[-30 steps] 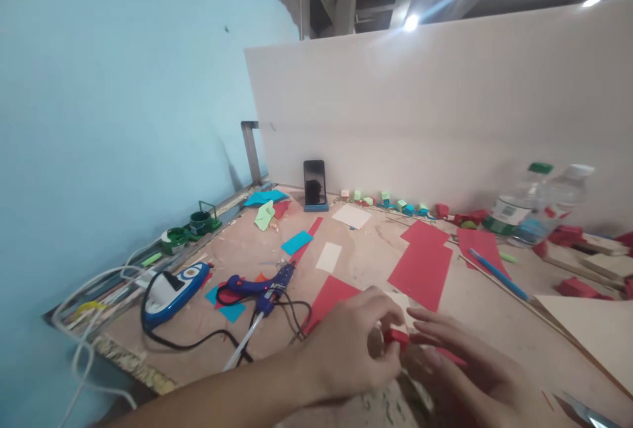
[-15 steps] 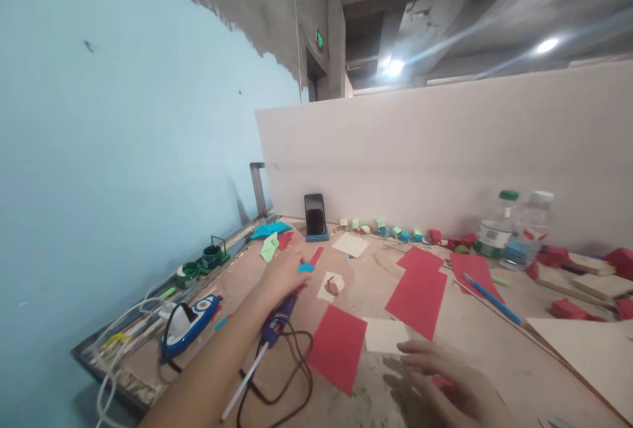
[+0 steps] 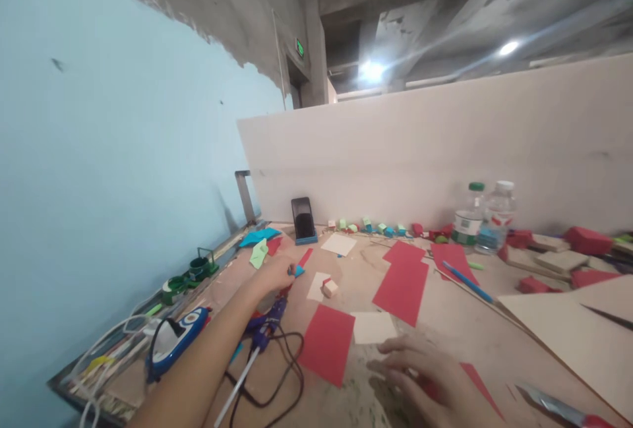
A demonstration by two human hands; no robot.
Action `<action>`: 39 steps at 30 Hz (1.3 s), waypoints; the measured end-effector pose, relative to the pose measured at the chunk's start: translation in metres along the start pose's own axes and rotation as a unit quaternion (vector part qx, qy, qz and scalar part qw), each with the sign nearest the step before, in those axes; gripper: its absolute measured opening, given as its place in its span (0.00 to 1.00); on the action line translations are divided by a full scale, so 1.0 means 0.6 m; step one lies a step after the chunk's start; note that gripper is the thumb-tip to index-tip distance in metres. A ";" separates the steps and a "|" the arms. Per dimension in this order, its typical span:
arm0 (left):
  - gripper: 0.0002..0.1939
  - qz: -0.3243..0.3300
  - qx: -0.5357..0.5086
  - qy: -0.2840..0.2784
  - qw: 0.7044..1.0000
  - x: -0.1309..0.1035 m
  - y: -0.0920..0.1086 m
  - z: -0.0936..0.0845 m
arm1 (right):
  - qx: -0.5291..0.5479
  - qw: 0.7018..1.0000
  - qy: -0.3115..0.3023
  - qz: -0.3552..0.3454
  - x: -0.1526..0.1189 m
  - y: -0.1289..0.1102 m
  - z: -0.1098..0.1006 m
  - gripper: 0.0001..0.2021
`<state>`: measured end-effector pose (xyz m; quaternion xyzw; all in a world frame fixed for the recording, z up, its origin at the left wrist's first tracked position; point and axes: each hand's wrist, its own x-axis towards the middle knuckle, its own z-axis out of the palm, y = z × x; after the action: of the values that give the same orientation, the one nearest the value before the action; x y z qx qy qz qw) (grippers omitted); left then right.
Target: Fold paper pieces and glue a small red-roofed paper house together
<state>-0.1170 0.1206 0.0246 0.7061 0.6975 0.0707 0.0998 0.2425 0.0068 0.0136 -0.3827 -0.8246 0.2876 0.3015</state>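
My left hand (image 3: 273,276) reaches across the table, its fingertips closed on the edge of a small blue paper piece (image 3: 298,271). A red paper strip (image 3: 305,257) lies just beyond it. Below the wrist rests a purple glue gun (image 3: 266,328) with a white glue stick in its back end. To the right, a small wooden block (image 3: 330,288) with a red strip on it sits by a cream paper piece (image 3: 315,287). My right hand (image 3: 420,375) hovers low at the front, fingers loosely apart, holding nothing visible. Red paper (image 3: 326,345) and cream paper (image 3: 374,328) lie between the hands.
A phone (image 3: 303,218) stands at the back. Small coloured cubes (image 3: 366,224) line the partition, beside two bottles (image 3: 467,220). A blue pencil (image 3: 467,281), a red-handled blade (image 3: 554,405) and a large cream sheet (image 3: 568,329) lie right. A blue-white power strip (image 3: 180,342) is left.
The view has turned slightly right, so the scene sits further left. My left fingertips have closed on the blue paper piece, which looks tilted now. The red-handled blade has come into view.
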 end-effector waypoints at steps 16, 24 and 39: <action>0.07 0.108 -0.124 0.051 0.985 -0.076 0.109 -0.041 | 0.141 0.981 0.000 0.135 0.018 -0.030 -0.012 0.11; 0.21 0.268 -0.328 -0.052 0.904 -0.173 0.259 0.026 | 0.392 0.893 -0.030 0.219 0.048 -0.009 -0.010 0.19; 0.13 0.177 -0.398 -0.138 0.890 -0.158 0.240 0.076 | 0.401 0.882 -0.017 0.247 0.041 0.003 -0.011 0.10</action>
<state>0.0318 0.0228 0.0187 0.7217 0.4538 0.2604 0.4532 0.2354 0.0291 0.0233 -0.4153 -0.5228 0.6653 0.3341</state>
